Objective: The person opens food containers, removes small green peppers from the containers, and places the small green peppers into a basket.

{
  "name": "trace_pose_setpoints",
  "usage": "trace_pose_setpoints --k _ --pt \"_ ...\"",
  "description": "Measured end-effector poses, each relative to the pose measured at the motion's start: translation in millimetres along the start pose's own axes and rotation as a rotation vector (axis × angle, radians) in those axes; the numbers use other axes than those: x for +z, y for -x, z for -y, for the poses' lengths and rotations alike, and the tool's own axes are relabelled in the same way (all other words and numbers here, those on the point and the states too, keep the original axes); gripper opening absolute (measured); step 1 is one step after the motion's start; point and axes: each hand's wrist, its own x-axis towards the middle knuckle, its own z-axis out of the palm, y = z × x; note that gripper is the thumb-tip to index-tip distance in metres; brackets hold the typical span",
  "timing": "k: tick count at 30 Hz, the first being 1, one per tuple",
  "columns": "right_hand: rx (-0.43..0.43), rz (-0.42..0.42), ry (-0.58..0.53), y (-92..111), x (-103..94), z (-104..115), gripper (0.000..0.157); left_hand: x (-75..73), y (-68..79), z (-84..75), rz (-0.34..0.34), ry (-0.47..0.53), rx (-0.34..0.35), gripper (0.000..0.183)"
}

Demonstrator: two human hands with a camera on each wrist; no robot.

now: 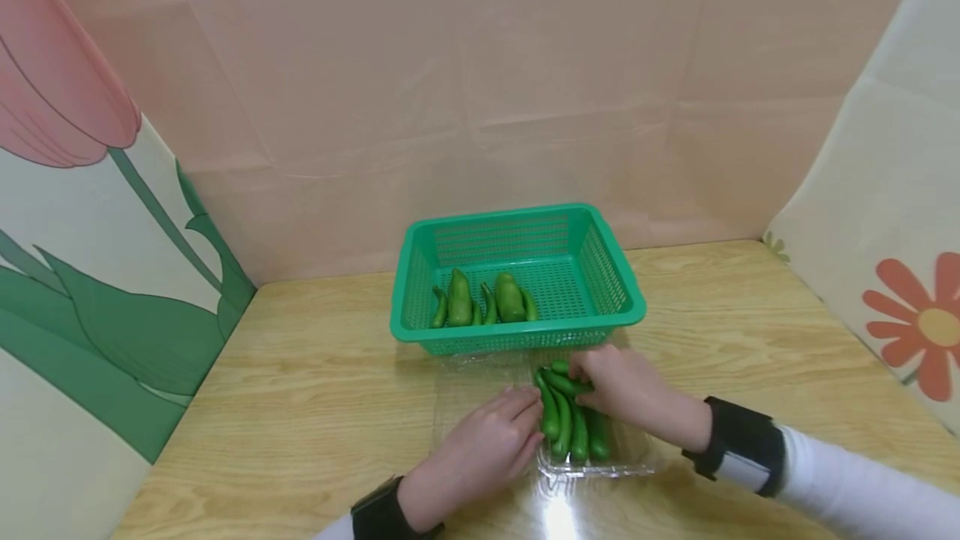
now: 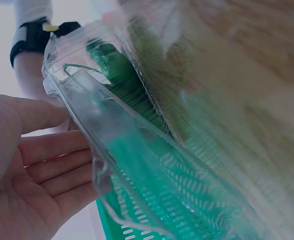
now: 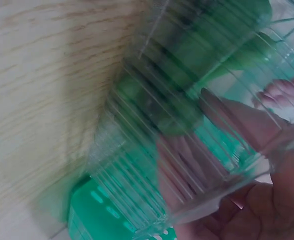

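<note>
A clear plastic clamshell box [image 1: 555, 467] stands on the table with its lid [image 1: 480, 382] folded open to the left. Several long green peppers [image 1: 561, 423] lie side by side in it. My right hand [image 1: 622, 386] reaches in at the far end and pinches a green pepper [image 1: 566, 383] lying across the others; the right wrist view shows its fingers [image 3: 182, 165] through the ribbed wall. Fairly straight, the fingers of my left hand [image 1: 491, 440] rest at the box's left side, and in the left wrist view they meet the clear plastic edge [image 2: 82, 120].
Just behind the box is a green plastic basket [image 1: 517, 333]. Two thick green vegetables [image 1: 458, 300] and several thin green peppers [image 1: 439, 307] are in its front left part. A pink cloth backdrop [image 1: 480, 107] hangs behind, with flower-printed panels [image 1: 900, 190] at both sides.
</note>
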Motion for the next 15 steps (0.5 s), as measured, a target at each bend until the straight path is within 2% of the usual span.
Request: trace_pose_setpoints --k 7,15 --pt "-0.004 -0.021 0.003 0.6 3.5 -0.4 0.021 0.6 -0.3 0.2 -0.009 -0.002 0.006 0.035" --pt "0.014 0.002 -0.04 1.9 2.4 0.7 0.017 0.4 0.0 0.2 -0.013 -0.006 0.008 0.035"
